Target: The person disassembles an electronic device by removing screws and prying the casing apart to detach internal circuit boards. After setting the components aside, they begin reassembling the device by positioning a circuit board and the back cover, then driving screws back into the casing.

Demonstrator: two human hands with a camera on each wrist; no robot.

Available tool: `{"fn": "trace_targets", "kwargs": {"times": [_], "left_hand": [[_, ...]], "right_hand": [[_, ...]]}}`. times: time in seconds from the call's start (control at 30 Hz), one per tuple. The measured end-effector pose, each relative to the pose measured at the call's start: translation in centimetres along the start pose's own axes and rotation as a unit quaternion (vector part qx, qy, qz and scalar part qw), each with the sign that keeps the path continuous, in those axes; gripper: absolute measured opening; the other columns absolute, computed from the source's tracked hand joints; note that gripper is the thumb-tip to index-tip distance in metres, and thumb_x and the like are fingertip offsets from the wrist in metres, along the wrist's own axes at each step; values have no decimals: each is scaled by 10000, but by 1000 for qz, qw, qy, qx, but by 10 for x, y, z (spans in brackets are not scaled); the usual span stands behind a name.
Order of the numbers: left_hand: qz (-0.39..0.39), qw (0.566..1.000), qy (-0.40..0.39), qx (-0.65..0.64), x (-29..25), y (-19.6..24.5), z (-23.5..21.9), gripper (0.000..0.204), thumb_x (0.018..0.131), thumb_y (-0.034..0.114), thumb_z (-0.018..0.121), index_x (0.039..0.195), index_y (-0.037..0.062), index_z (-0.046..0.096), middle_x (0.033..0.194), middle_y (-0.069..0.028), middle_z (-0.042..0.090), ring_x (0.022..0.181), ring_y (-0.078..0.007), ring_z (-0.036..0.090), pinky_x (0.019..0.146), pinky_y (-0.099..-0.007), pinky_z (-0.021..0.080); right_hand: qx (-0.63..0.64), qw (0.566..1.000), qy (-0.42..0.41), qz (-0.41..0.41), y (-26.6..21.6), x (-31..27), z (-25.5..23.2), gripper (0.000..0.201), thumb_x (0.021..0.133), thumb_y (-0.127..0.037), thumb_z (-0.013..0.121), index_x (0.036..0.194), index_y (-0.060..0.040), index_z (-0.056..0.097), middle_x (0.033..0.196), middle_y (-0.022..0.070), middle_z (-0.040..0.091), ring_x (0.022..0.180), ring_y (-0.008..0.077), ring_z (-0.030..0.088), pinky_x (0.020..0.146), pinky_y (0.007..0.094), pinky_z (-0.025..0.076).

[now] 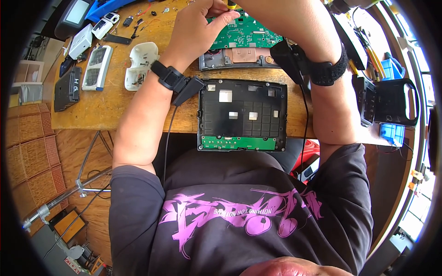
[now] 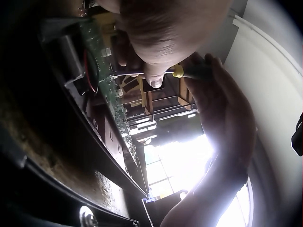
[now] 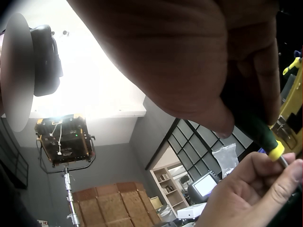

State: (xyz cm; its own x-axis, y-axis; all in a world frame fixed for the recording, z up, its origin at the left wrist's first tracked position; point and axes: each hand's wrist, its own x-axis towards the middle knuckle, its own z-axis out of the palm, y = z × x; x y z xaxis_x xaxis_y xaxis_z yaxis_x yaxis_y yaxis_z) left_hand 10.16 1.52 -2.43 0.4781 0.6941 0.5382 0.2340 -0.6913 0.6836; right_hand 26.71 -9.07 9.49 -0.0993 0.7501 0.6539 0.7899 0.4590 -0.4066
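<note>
A screwdriver [image 3: 258, 130] with a dark green handle and yellow collar stands over the green circuit board [image 1: 241, 33]. My right hand [image 3: 189, 61] grips its handle; in the head view that hand is cut off at the top edge. With thumb and finger, my left hand [image 1: 206, 22] pinches the thin metal shaft below the collar. In the left wrist view, the shaft's tip meets the face of the board. Under the board lies a grey casing [image 1: 216, 64] with a copper-coloured plate [image 1: 243, 55]. Nearer my body is a black plastic housing [image 1: 239, 103] with a green strip board [image 1: 239, 143].
A white tray [image 1: 139, 64] with small parts stands left of the casing. Further left are a white-framed device [image 1: 97, 68], a black box [image 1: 67, 89] and a white box [image 1: 81, 41]. At the right are a black case [image 1: 397, 102] and blue bins [image 1: 392, 69]. Camera cables hang from both wrists.
</note>
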Motion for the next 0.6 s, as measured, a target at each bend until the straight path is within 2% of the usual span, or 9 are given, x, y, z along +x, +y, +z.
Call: {"fn": "trace_targets", "kwargs": {"times": [0.1, 0.17, 0.23, 0.27, 0.3, 0.4, 0.47, 0.53, 0.6], "left_hand": [[3, 999, 0, 38, -3, 7, -2, 157, 1046, 120, 820, 1117, 6, 739, 987, -132, 795, 916, -251, 771, 861, -374, 595], [-13, 999, -4, -30, -3, 17, -3, 183, 1038, 112, 828, 1166, 9, 747, 1028, -132, 811, 978, -256, 793, 905, -373, 611], [-11, 1000, -17, -21, -2, 8, -3, 207, 1040, 122, 827, 1197, 12, 750, 1057, -136, 819, 1004, -269, 800, 925, -377, 617], [-9, 1000, -28, -11, -2, 4, -3, 233, 1042, 132, 826, 1229, 14, 752, 1086, -140, 827, 1030, -281, 807, 945, -382, 622], [-10, 1000, -28, -11, -2, 2, -2, 233, 1042, 132, 826, 1229, 14, 752, 1086, -140, 827, 1030, -281, 807, 945, -382, 622], [-23, 1000, -14, -3, -2, 3, -1, 240, 1039, 121, 825, 1246, 20, 758, 1098, -140, 833, 1033, -274, 810, 934, -381, 623], [41, 998, 10, 37, -4, 9, -3, 214, 1033, 98, 828, 1218, 23, 751, 1097, -129, 834, 1028, -246, 809, 917, -373, 618], [33, 999, -4, 36, -3, 13, -8, 227, 1027, 89, 834, 1222, 25, 736, 1070, -117, 820, 1006, -233, 798, 901, -365, 611], [24, 999, -20, 36, -1, 9, -8, 242, 1020, 79, 840, 1225, 28, 721, 1042, -106, 805, 984, -219, 787, 885, -358, 604]], "right_hand": [[15, 998, -22, 48, -6, 2, -2, 264, 951, -89, 832, 1125, 108, 803, 922, 307, 802, 818, 398, 824, 745, 438, 640], [31, 998, -30, 37, 14, 7, 2, 259, 950, -83, 829, 1122, 109, 804, 922, 304, 805, 818, 395, 825, 746, 437, 642], [47, 998, -38, 26, 20, 10, 3, 254, 950, -78, 827, 1118, 110, 805, 923, 302, 808, 818, 393, 827, 748, 437, 645], [62, 996, -51, 47, 20, 11, 3, 251, 950, -75, 823, 1115, 113, 804, 927, 300, 812, 824, 393, 829, 754, 435, 649], [78, 993, -64, 69, 19, 12, 3, 248, 951, -72, 819, 1112, 116, 803, 932, 298, 815, 830, 393, 831, 759, 433, 652], [83, 994, -56, 48, 21, 10, 4, 248, 950, -68, 819, 1111, 120, 802, 939, 298, 819, 840, 396, 834, 771, 429, 657], [92, 992, -58, 58, 19, 12, 2, 252, 948, -70, 823, 1113, 121, 800, 939, 298, 818, 842, 396, 835, 772, 428, 656], [102, 991, -60, 69, 20, 11, 1, 257, 946, -71, 827, 1114, 121, 799, 940, 299, 817, 844, 396, 836, 774, 427, 656], [52, 998, -18, -21, 19, 7, 1, 271, 944, -82, 839, 1112, 126, 794, 940, 302, 817, 849, 396, 839, 775, 426, 656]]}}
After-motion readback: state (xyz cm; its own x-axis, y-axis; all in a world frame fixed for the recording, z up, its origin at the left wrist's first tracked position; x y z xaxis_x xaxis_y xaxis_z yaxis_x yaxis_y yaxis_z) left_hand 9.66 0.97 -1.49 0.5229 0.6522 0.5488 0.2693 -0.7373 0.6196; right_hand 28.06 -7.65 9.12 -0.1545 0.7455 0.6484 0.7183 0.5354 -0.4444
